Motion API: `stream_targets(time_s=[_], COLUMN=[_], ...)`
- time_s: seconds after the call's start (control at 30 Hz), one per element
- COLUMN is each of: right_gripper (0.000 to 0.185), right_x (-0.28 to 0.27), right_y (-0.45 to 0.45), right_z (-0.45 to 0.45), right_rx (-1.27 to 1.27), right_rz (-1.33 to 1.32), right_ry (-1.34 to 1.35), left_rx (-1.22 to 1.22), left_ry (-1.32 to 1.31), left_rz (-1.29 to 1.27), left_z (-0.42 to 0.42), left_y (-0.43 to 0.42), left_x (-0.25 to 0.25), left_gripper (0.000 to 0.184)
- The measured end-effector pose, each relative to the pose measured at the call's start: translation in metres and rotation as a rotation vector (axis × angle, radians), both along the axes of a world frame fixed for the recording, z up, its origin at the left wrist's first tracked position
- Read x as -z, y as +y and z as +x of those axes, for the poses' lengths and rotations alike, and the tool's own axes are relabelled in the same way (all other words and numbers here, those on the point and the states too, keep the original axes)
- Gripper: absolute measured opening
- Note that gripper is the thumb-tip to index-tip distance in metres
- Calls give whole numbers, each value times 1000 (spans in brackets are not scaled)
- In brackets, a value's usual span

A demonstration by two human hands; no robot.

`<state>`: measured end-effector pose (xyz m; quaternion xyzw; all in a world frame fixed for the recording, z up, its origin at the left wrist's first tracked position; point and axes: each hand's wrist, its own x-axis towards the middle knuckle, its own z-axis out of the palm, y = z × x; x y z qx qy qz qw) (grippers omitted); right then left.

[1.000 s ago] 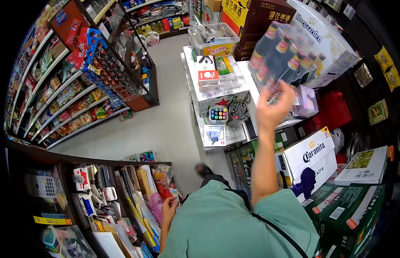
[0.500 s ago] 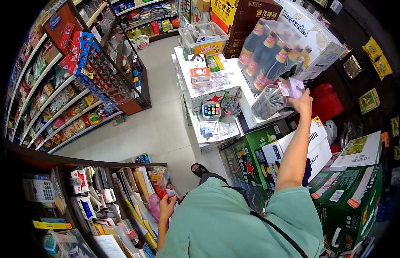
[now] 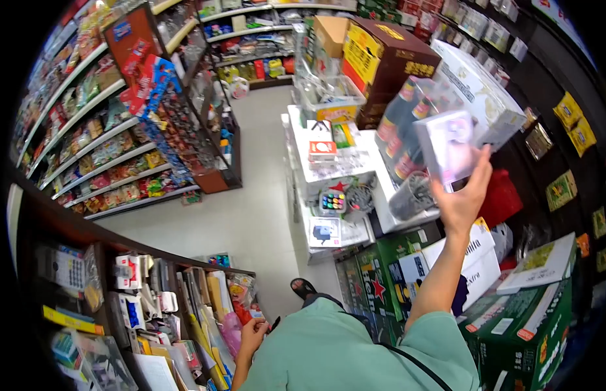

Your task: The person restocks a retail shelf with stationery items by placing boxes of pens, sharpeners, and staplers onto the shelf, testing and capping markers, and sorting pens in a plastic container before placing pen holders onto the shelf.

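My right hand point(image 3: 464, 199) grips a pale lilac box point(image 3: 448, 144) with a printed front, raised above the counter and slightly blurred. Just behind and below it stand a clear tub of pens point(image 3: 410, 195) and plastic-wrapped dark bottles point(image 3: 397, 133), partly hidden by the box. Low beside my body, my left hand point(image 3: 253, 337) has its fingers curled together near a pink bag point(image 3: 232, 332). A small dark thing shows by its fingertips; whether it is held is unclear.
On the white counter lie an orange-and-white box point(image 3: 322, 151), a tray of coloured markers point(image 3: 331, 202) and a small white box point(image 3: 324, 232). Green beer cartons point(image 3: 521, 326) stand to the right. Snack shelves point(image 3: 101, 146) line the left; a stationery shelf point(image 3: 153, 326) sits below.
My right hand has lifted the lilac box up and towards me, from beside the pen tub. My left hand has dropped slightly in the view, which has also shifted.
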<state>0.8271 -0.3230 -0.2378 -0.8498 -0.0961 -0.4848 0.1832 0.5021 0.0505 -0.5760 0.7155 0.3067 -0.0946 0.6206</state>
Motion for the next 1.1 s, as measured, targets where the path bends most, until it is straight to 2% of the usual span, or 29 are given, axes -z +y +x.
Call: stream_targets(time_s=[0.1,0.17,0.23,0.27,0.33,0.4,0.47,0.53,0.6,0.77,0.9,1.0,1.07,1.1], right_gripper=[108,111,113,114,119,118,95,89,88,88,89,95,99,103], right_x=[-2,0,11,21,38,47,59,58,67,83,79,75,66,59], right_y=[73,120,165,188,234,270,301,317,334,363,379,384,388,389], right_z=[1,-2,-6,-9,-19,-47,-57,-77,-89,-111,-127,-140,-151,-157], right_rx=[-351,-540,-807,-925,-1277,-1755,-1976,-2109,-2152,-2305,-2307,-2288,-2361,-2388], right_rz=[40,-3,58,92,272,792,1157,1436,1423,1461,1378,1396,919,864], right_ry=[-9,-34,-64,-60,-57,498,1129,1653,1803,2191,2332,2279,1642,1578], left_rx=[160,123,97,9,-117,-221,-382,-483,-574,-687,-708,-761,-742,-720], left_ry=[-70,-168,-299,-395,-635,-837,-927,-923,-931,-866,-851,-840,-800,-798], left_rz=[243,210,375,366,422,576,533,507,481,536,635,645,735,804], left_z=[22,41,64,75,87,87,75,55,38,7,-8,-20,-27,-31], left_y=[-2,0,5,5,10,19,29,38,44,43,33,28,23,20], left_x=[-31,-56,-101,-138,-197,-245,-272,-287,-294,-301,-308,-317,-331,-339], left_gripper=[32,32,32,34,48,61,62,56,50,50,51,55,72,80])
